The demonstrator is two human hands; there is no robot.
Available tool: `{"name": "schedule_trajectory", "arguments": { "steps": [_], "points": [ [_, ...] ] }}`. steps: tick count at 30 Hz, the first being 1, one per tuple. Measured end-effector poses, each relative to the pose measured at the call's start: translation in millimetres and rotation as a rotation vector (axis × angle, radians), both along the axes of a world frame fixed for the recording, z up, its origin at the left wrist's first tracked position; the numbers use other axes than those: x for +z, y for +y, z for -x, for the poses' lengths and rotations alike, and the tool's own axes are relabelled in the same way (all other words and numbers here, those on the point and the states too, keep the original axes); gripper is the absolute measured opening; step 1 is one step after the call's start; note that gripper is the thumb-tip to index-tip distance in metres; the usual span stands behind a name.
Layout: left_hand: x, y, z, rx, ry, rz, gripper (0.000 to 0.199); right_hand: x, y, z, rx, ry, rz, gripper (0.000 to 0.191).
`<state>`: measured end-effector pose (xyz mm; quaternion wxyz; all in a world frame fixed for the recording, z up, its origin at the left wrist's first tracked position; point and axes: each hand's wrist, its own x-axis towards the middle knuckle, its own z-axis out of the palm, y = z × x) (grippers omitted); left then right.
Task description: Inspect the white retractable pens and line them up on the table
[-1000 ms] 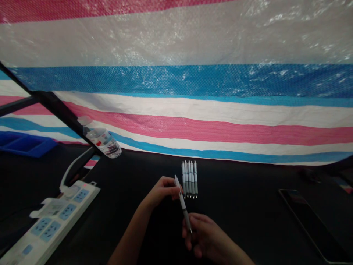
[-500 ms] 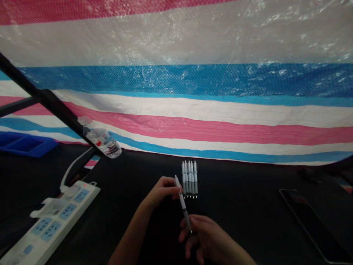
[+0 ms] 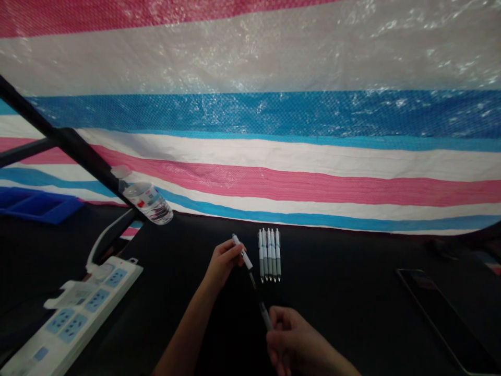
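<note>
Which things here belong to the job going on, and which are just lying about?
In the job:
- white pen barrel, left hand
- grey grip section, right hand
- probably the five lined-up pens

Apparently lying about:
- power strip
- bottle
- blue tray
- dark flat device

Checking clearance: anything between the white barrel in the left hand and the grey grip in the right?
Only a thin dark piece, likely the refill, between white barrel and grey grip. The pen row lies to one side.

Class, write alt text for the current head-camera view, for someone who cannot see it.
The left hand holds a pen's white barrel, the right hand its grey lower section, the two parts separated. Five pens lie side by side on the black table; a power strip sits left.
</note>
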<state>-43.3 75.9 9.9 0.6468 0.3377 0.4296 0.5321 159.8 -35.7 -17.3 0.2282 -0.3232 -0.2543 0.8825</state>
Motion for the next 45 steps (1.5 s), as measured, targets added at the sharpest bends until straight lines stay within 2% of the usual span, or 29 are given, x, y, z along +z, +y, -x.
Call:
{"name": "schedule_trajectory", "arguments": {
  "steps": [6, 11, 15, 19, 22, 27, 31, 35, 40, 45],
  "points": [
    [-1.8, 2, 3, 0.05, -0.018, 0.007, 0.029, 8.7, 2, 0, -0.003, -0.01, -0.002, 0.046],
    [-0.9, 0, 0, -0.021, -0.017, 0.012, 0.03, 5.8, 2, 0, -0.029, 0.022, 0.002, 0.048],
    [0.5, -5, -8, -0.139, 0.004, 0.014, 0.032, 4.7, 4, 0, -0.063, -0.009, -0.009, 0.05],
    [2.1, -12, -15, -0.407, 0.106, -0.016, 0.034, 2.3, 7, -2, -0.123, -0.072, -0.031, 0.046],
    [2.9, -13, -14, -0.504, 0.157, -0.032, 0.035, -3.7, 6, -3, -0.142, -0.081, -0.033, 0.046],
    [5.1, -11, -5, -0.547, 0.164, -0.058, 0.032, -11.7, 3, 0, -0.148, -0.023, -0.003, 0.044],
    [7.4, -9, 1, -0.554, 0.123, -0.063, 0.029, -2.3, 3, 2, -0.127, 0.029, 0.057, 0.05],
    [7.0, -7, 5, -0.491, 0.133, -0.059, 0.028, 7.5, 3, 3, -0.104, 0.022, 0.075, 0.061],
    [6.4, -6, 5, -0.492, 0.143, -0.044, 0.026, 0.2, 1, 4, -0.084, -0.035, 0.002, 0.049],
    [6.5, -7, 3, -0.495, 0.141, -0.049, 0.026, 2.3, 0, 4, -0.107, 0.011, 0.054, 0.058]
  ]
}}
